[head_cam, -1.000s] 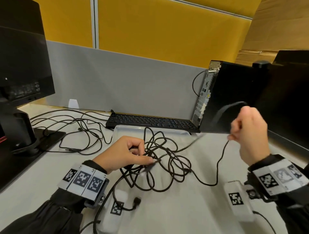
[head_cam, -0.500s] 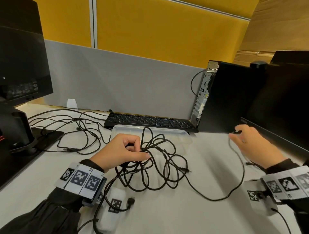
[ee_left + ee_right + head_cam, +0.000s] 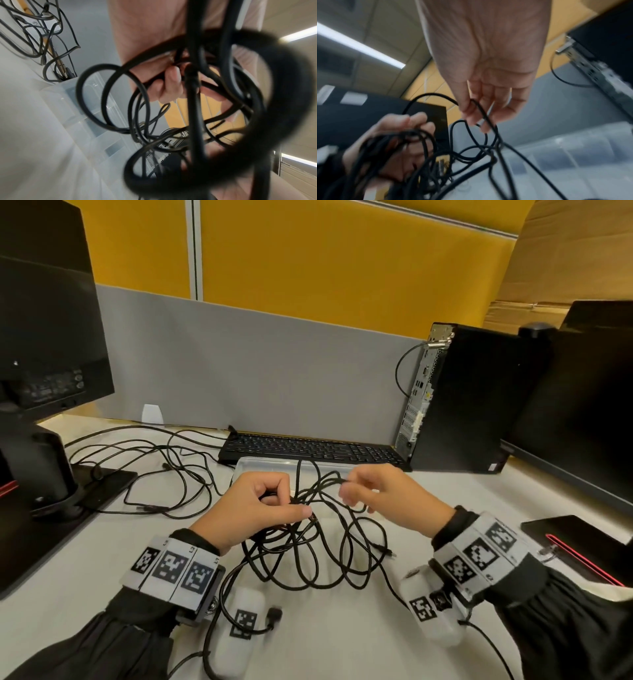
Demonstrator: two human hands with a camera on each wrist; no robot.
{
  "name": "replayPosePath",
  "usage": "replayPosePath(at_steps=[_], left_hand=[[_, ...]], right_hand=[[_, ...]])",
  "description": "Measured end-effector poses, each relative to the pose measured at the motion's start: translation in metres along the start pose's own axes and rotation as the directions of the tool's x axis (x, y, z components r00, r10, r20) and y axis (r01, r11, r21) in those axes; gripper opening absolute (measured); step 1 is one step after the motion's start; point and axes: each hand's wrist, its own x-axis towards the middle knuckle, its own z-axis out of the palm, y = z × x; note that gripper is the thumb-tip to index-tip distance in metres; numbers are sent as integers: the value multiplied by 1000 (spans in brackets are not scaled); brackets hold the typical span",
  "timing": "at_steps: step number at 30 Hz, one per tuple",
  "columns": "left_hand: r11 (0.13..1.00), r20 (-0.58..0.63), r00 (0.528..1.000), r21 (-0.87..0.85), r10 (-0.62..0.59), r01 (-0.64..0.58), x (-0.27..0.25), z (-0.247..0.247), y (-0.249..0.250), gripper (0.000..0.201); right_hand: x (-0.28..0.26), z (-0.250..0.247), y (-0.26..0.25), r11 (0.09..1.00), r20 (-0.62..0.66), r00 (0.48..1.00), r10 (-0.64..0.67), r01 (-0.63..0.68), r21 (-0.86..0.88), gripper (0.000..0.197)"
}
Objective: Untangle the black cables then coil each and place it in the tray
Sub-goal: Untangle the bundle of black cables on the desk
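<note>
A tangle of black cables (image 3: 318, 546) lies on the white desk in front of a clear plastic tray (image 3: 263, 465). My left hand (image 3: 260, 508) grips a bunch of the loops, fingers curled round them (image 3: 171, 83). My right hand (image 3: 373, 494) has come in beside it and pinches one cable loop near the top of the tangle between thumb and fingers (image 3: 471, 108). A loose plug end (image 3: 388, 551) lies to the right of the tangle. In the right wrist view the left hand (image 3: 399, 135) shows with the bundle in it.
A black keyboard (image 3: 308, 446) lies behind the tray. A desktop tower (image 3: 455, 398) and a monitor (image 3: 582, 405) stand at the right, another monitor (image 3: 44, 337) at the left. Other black cables (image 3: 137, 467) sprawl at the left. A black stand base (image 3: 582, 542) lies at right.
My right hand let go of the cable end it had pulled out to the right and came back left to the tangle, where it now pinches a loop. The left hand kept its grip.
</note>
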Motion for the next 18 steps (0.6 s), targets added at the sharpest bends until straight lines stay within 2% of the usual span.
replayPosePath(at_steps=[3,7,10,12,14,15,17,18], left_hand=[[1000,-69,998,-11,-7,6,2,-2,-2,42],[999,-155,987,7,-35,36,4,-4,-2,41],[998,-169,983,1,-69,70,4,-4,-2,49],[995,-167,981,-18,-97,95,4,-5,-1,42],[993,-169,978,-25,-120,118,4,-5,1,38],[992,-174,977,-20,-127,125,4,-5,1,37],[991,-183,974,-8,-130,131,5,-6,1,37],[991,-190,973,-2,-133,135,4,-7,0,38]], right_hand=[[0,-9,2,938,-114,992,58,-15,346,16],[-7,-22,11,848,-283,951,125,46,529,20],[-14,-29,17,691,-318,934,162,123,713,21],[-19,-32,16,547,-355,918,175,209,811,23],[-23,-34,13,418,-433,876,212,319,851,27],[-25,-35,11,381,-475,846,243,367,849,28],[-27,-37,8,361,-538,788,301,428,829,29],[-28,-38,6,407,-565,773,289,435,803,28]])
